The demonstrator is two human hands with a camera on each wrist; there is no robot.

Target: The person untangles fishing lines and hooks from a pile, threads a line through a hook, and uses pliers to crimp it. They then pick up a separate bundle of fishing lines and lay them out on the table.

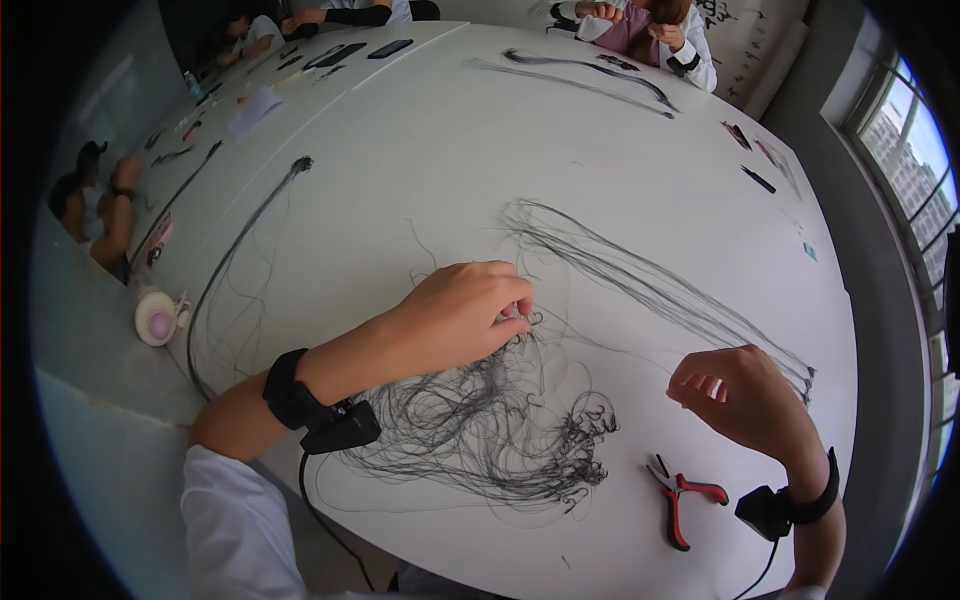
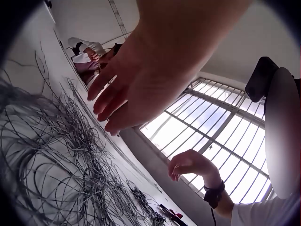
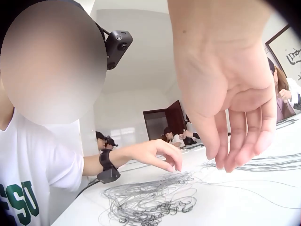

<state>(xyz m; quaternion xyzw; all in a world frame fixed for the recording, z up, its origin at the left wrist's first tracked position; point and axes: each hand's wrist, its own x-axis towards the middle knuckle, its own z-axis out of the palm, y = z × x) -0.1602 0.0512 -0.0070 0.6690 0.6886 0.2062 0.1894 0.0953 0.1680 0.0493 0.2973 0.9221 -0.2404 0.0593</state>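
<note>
A loose tangle of thin, dark, hair-like strands [image 1: 450, 415] lies on the table, with knotted, curly ends toward the right. Above its far edge hovers my left hand [image 1: 470, 305], palm down, fingers loosely bent; the left wrist view shows these fingers [image 2: 106, 101] relaxed. Beyond the tangle stretches a straighter bundle of dark strands [image 1: 640, 275], running toward the table's right side. My right hand [image 1: 735, 390] is raised near that bundle's near end, its fingers [image 3: 237, 136] softly curved with nothing visible between them. Red-and-black pliers [image 1: 680, 500] lie, jaws apart, below the right hand.
On the white table [image 1: 400, 150], another long strand bundle [image 1: 240, 235] curves along the left. A white round object [image 1: 157, 318] sits at the left edge. Further strands [image 1: 590, 80] lie across the table before a seated person [image 1: 650, 30]. A black tool [image 1: 758, 180] rests far right.
</note>
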